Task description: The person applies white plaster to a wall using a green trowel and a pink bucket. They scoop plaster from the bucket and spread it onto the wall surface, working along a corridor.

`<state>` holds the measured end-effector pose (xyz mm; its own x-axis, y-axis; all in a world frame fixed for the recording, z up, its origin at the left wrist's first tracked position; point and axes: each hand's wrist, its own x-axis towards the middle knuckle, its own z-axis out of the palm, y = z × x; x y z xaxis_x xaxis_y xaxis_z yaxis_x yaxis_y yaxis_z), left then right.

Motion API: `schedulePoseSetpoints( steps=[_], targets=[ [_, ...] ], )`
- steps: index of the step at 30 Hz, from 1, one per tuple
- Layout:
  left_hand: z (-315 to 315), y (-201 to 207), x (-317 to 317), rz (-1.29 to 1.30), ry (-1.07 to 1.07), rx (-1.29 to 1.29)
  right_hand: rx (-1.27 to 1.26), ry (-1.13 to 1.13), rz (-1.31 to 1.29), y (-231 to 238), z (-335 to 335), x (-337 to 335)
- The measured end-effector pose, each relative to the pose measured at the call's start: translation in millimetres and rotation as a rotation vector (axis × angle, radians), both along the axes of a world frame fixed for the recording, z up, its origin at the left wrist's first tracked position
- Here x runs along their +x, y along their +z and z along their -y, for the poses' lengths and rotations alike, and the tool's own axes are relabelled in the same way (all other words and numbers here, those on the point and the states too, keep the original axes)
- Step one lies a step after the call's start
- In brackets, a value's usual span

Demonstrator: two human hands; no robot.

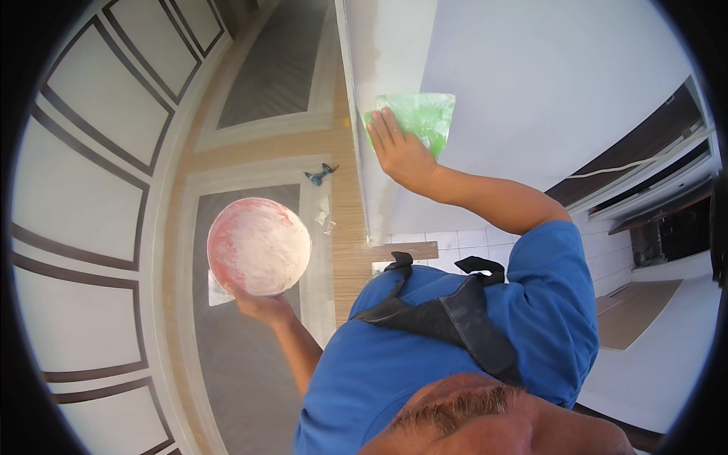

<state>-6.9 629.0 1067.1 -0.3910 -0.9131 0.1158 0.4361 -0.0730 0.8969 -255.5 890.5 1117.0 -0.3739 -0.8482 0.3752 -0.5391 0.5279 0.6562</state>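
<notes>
My left hand (262,305) grips the near rim of a round reddish bowl (260,244), its inside coated with white plaster-like paste. Under the bowl's near left edge a pale flat corner (219,291) shows; what it belongs to is hidden. My right hand (402,158) is closed on a green plastic spreader (426,120) smeared with white, its fingers laid along the left side. The spreader lies against the white wall (523,98), close to the wall's left edge. Whether its whole blade touches the wall I cannot tell.
A teal power drill (321,174) lies on the wood-look floor (353,265), near grey covering sheets (250,364) and small scraps (327,220). Framed panels (83,197) line the left. To the right are white tiles (478,241), a brown board (635,311) and a pale cable (644,161).
</notes>
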Motion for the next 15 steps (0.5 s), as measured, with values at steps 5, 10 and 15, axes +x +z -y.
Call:
schedulePoseSetpoints(
  steps=[5,10,15],
  targets=[
    [-2.9,2.1,5.8,-0.023,0.042,-0.010,-0.064,0.055,0.168,20.5,-12.3,14.5],
    [-5.5,-0.2,-2.6,-0.023,0.039,0.037,-0.307,0.051,-0.094,111.8,-26.0,3.5],
    [-6.3,2.4,0.7,-0.044,0.042,-0.051,-0.360,0.100,-0.280,185.1,-11.0,-6.6]
  ],
)
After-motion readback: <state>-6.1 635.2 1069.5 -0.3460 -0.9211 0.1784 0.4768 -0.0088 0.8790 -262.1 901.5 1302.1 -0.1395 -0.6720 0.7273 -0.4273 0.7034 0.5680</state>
